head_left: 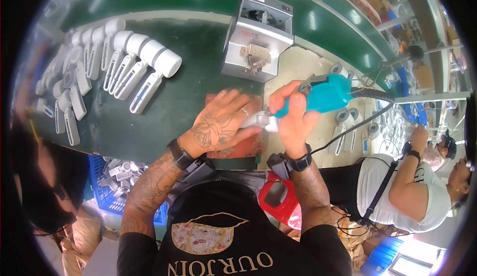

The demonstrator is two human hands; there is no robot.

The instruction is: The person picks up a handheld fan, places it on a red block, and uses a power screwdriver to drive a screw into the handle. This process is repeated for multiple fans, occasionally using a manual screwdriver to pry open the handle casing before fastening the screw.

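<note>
My right hand (296, 119) is closed around a teal electric screwdriver (328, 96) held sideways, its tip pointing left. My left hand (218, 122) presses down and grips a small white-and-grey plastic part (259, 120), mostly covered by the fingers. The screwdriver's tip meets this part or lies very near it; the exact contact is hidden. Beneath the left hand is a worn reddish mat (238, 150) on the dark green table (186, 37).
Several white handheld devices with round heads (161, 59) lie at the left. A grey metal machine (257, 40) stands ahead. The screwdriver's black cable (343, 136) runs right. Below are a blue crate (117, 204) of parts and a red stool (280, 201). Another person (397, 191) works at right.
</note>
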